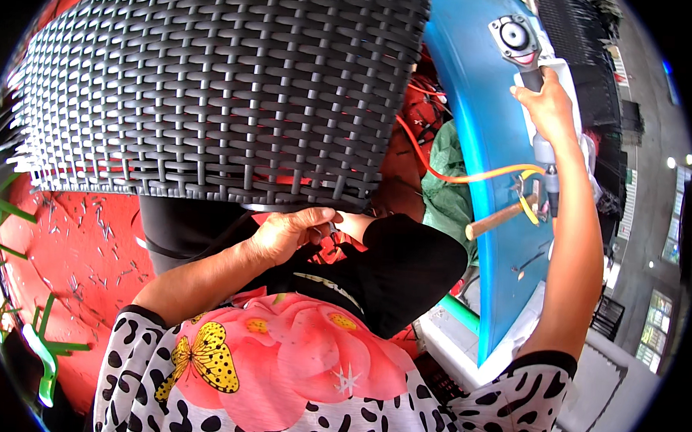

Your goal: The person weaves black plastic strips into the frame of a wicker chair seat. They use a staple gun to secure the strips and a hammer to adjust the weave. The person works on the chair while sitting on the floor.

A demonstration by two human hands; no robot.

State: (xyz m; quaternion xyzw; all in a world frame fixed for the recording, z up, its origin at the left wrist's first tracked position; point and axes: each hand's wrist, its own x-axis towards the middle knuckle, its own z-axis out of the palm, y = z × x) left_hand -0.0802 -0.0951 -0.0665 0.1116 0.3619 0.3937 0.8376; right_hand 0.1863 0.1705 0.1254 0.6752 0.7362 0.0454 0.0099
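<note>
A panel of dark grey woven plastic wicker (236,88) spans the upper left, its near edge over my lap. My left hand (287,235) is at that edge, fingers curled. A small metallic glint shows between them, but what they hold is mostly hidden. At the right, my right arm reaches out over a blue table (464,74). My right hand (550,109) is closed round the dark grip of an air staple gun (516,36) with a round, screwed cap. From its tail end runs an orange air hose (471,178).
A hammer with a wooden handle (492,221) and yellow-handled pliers (528,211) lie on the blue table. Green cloth (443,193) hangs beside it. Dark offcuts (98,236) litter the red floor at left, near a green metal frame (47,342). Dark woven pieces (580,64) stand beyond the table.
</note>
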